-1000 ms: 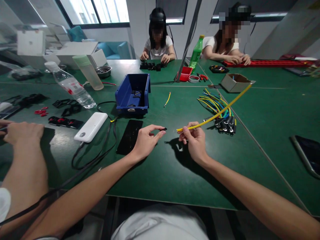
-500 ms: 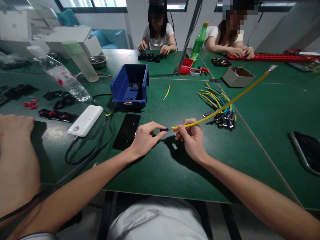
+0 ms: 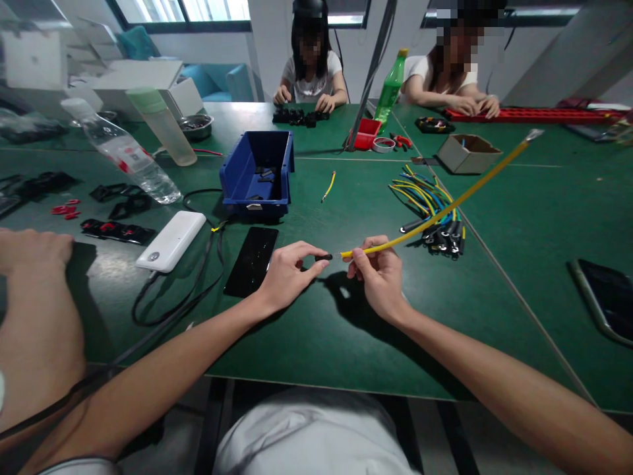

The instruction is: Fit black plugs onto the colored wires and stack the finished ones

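My left hand [image 3: 289, 274] pinches a small black sleeve [image 3: 324, 256] between thumb and forefinger, just above the green table [image 3: 346, 330]. My right hand [image 3: 378, 274] grips a long yellow wire [image 3: 445, 208] near its bare metal tip, and that tip touches the sleeve's open end. The wire rises to the upper right, ending in a metal terminal [image 3: 534, 135]. A black phone [image 3: 251, 260] lies flat just left of my left hand.
A bundle of coloured wires with black ends [image 3: 432, 211] lies right of centre. A blue bin [image 3: 258, 173], white power bank [image 3: 171, 241], water bottle [image 3: 123, 155] and cardboard box [image 3: 465, 153] stand further back. Another person's arm [image 3: 34, 303] rests at left; two people sit opposite.
My right hand brought the yellow wire's tip left until it met the black sleeve held in my left hand. The view shifted slightly; the hands have stayed together for the last half second.
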The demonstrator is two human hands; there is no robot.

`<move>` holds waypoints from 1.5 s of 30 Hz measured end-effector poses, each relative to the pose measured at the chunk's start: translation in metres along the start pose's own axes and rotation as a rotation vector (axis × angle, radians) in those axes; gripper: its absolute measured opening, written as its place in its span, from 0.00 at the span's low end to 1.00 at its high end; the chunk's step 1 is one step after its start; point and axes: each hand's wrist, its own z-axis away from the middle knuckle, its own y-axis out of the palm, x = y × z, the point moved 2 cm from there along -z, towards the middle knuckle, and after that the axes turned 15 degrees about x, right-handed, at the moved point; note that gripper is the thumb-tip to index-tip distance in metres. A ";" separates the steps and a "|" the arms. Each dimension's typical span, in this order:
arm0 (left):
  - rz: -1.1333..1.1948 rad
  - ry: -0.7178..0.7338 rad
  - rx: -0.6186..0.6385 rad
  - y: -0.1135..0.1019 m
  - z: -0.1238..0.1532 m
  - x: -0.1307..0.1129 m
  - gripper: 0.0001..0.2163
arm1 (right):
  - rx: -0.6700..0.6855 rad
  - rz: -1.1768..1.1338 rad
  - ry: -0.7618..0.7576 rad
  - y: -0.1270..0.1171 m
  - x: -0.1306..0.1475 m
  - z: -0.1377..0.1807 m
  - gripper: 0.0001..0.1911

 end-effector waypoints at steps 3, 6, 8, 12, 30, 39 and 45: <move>0.008 0.007 0.010 0.002 0.001 0.000 0.05 | 0.004 0.021 0.002 0.000 0.000 0.000 0.10; 0.017 0.018 0.025 0.005 0.002 0.001 0.05 | 0.010 0.051 -0.005 -0.001 0.001 0.000 0.10; 0.018 0.018 0.024 0.007 0.002 0.001 0.05 | 0.006 0.078 -0.020 -0.002 0.002 0.000 0.10; 0.026 0.014 -0.012 0.006 0.003 0.001 0.05 | 0.011 0.110 -0.053 -0.003 0.001 -0.001 0.09; 0.021 -0.001 0.006 0.006 0.003 0.001 0.06 | 0.062 0.132 -0.041 -0.003 -0.002 0.001 0.09; 0.010 0.010 0.005 0.006 0.002 0.001 0.05 | 0.085 0.142 -0.023 -0.002 -0.002 0.002 0.10; -0.001 0.020 0.006 0.005 0.003 0.000 0.05 | 0.098 0.071 -0.002 -0.002 -0.003 0.001 0.10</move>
